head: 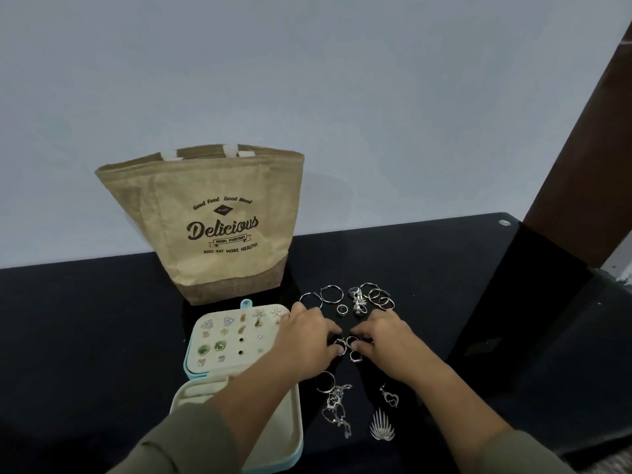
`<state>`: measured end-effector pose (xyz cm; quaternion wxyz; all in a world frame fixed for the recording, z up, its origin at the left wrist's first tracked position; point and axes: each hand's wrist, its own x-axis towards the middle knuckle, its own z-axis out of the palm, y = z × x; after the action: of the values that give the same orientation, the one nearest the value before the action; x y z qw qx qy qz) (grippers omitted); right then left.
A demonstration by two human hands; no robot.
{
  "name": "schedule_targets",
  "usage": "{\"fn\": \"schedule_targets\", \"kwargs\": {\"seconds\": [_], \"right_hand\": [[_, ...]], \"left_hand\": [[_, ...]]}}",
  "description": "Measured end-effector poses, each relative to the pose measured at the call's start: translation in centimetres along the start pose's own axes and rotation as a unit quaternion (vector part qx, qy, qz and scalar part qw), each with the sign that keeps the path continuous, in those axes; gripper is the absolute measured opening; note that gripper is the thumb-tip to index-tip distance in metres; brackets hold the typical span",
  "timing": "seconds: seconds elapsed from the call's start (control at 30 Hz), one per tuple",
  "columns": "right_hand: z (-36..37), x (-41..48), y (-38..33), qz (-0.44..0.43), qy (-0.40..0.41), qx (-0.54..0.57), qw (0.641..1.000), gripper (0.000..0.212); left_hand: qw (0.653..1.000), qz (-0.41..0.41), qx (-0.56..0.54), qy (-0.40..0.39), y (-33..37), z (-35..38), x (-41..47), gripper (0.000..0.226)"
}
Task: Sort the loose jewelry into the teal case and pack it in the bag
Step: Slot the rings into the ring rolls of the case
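On the left I see the tan bag (205,217) standing upright at the back of the black table (85,319). In front of it the teal case (249,336) lies open, with earrings pinned in its lid. The left hand (304,340) pinches a silver ring (338,345). Just beside it, the right hand (383,340) curls its fingers at a second ring (352,341); I cannot tell whether it is gripping or only touching. Hoops (321,297) and a ring cluster (372,297) lie beyond the hands, and a heart pendant (390,398) lies nearer me.
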<state>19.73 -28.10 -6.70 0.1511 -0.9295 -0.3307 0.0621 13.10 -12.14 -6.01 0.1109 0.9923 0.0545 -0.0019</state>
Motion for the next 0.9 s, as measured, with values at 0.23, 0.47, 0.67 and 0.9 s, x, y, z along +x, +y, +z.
{"fn": "schedule_targets", "kwargs": {"seconds": [0.23,0.47,0.67,0.9], "right_hand": [[0.1,-0.2,0.1,-0.007,0.010,0.032,0.999,0.027],[-0.9,-0.5,-1.6,0.025,0.002,0.160,0.987,0.009],[-2.1,-1.1,-6.5,-0.016,0.006,0.217,0.976,0.008],[0.3,-2.4,-14.4,-0.070,-0.023,0.251,0.965,0.008]], "left_hand": [[0.999,0.003,-0.037,0.021,0.5,0.7,0.2,0.027],[0.973,-0.034,-0.227,0.010,-0.3,0.1,-0.7,0.010],[0.960,-0.050,-0.269,0.068,-3.7,-3.6,-5.2,0.012],[0.952,-0.131,-0.253,0.109,-10.4,-6.8,-13.5,0.018]]}}
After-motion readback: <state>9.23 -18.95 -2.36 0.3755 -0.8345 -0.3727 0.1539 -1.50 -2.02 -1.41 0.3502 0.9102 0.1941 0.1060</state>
